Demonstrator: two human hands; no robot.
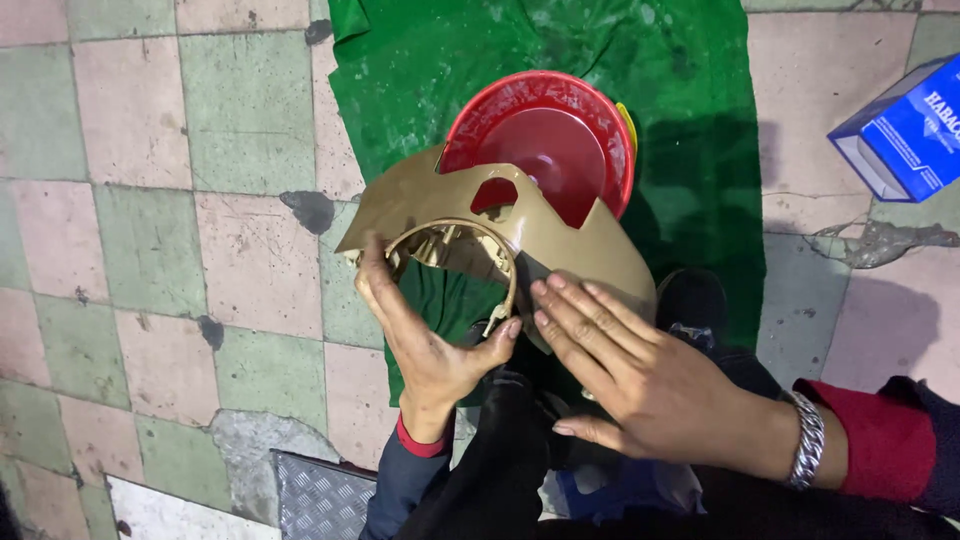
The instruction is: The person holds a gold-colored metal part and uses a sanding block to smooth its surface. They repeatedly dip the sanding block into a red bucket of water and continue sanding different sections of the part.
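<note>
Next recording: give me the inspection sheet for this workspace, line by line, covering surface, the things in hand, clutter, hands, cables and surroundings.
Surface: worn floor of pink and green tiles, with a green cloth spread over it.
Things in hand: tan plastic panel with a round opening, held over the cloth; a red bowl sits behind it on the cloth.
Clutter: blue carton on the tiles at the right; metal tread plate at the bottom edge.
Hands: left hand grips the rim of the panel's opening; right hand lies flat on the panel, fingers spread, a metal bracelet at the wrist.
Cables: nothing seen.
Surroundings: cracked, stained tiles; no other person seen.
</note>
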